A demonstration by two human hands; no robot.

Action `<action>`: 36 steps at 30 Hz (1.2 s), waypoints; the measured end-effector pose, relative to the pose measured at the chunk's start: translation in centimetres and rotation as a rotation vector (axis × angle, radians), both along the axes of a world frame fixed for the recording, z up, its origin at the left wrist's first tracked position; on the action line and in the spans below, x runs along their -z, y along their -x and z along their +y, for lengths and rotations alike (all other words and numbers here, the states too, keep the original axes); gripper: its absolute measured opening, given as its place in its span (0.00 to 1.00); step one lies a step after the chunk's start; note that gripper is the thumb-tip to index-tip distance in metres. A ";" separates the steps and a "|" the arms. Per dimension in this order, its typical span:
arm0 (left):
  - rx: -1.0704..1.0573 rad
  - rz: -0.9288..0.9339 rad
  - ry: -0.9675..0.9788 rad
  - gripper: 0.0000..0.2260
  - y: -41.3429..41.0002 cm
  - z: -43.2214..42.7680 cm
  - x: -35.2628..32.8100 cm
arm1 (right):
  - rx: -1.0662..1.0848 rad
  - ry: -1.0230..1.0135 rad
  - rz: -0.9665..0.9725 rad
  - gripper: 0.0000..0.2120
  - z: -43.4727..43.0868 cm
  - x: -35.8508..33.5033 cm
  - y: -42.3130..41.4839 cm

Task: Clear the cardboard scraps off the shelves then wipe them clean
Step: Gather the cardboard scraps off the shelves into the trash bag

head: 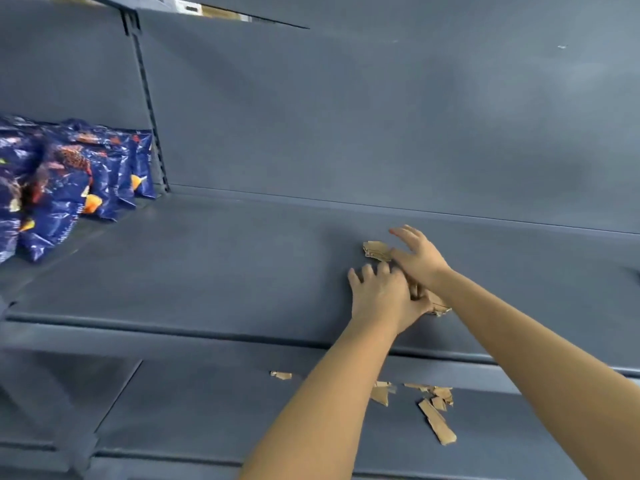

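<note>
On the upper grey shelf, a small heap of brown cardboard scraps lies between my two hands. My left hand lies on the heap's near side with fingertips curled down and the thumb pinching scraps against the palm. My right hand rests on top of the heap from the right, fingers spread and fairly straight. Most of the heap is hidden under the hands. Several more cardboard scraps lie loose on the lower shelf beneath my forearms, with one small piece off to the left.
Blue snack bags stand in a row at the far left of the upper shelf, beside a slotted upright post. The grey back panel rises behind the shelf. A raised front lip edges the upper shelf.
</note>
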State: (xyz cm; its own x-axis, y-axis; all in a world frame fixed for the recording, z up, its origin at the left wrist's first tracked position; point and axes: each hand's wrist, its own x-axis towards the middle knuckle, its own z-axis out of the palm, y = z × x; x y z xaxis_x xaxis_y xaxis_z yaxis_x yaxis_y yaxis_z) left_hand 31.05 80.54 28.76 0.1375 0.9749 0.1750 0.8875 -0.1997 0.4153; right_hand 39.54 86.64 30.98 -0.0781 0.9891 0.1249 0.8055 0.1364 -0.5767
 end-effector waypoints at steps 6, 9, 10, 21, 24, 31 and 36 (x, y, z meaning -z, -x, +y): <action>-0.060 -0.169 -0.072 0.34 0.2 0.2 0.2 | 0.008 0.075 0.134 0.22 -0.2 -0.1 0.5; -0.022 -0.173 0.025 0.43 0.0 0.4 0.2 | 0.007 0.058 0.398 0.23 -1.4 0.4 -0.3; -0.008 -0.162 0.055 0.44 0.0 0.5 0.2 | -0.005 0.089 0.476 0.23 -1.7 0.4 -0.4; 0.056 -0.108 -0.076 0.24 0.5 0.2 -0.2 | -0.007 0.022 0.233 0.17 -4.7 1.1 -0.1; 0.094 -0.088 -0.109 0.23 0.5 -0.6 -0.4 | 0.013 -0.046 0.270 0.18 -6.0 1.0 0.5; 0.176 -0.081 -0.120 0.21 -1.5 -4.4 -0.8 | 0.064 -0.147 0.250 0.18 -9.9 1.2 -1.8; 0.201 -0.100 -0.247 0.16 -4.1 -9.3 -0.8 | 0.083 -0.281 0.238 0.20 -15.1 1.1 -4.3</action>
State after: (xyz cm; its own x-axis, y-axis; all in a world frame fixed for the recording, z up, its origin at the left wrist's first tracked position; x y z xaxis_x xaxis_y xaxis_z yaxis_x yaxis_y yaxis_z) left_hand 35.20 71.27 29.51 0.2929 0.8565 0.4250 0.7777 -0.4720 0.4151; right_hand 43.84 71.54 29.87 0.0648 0.9156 0.3969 0.6686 0.2554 -0.6984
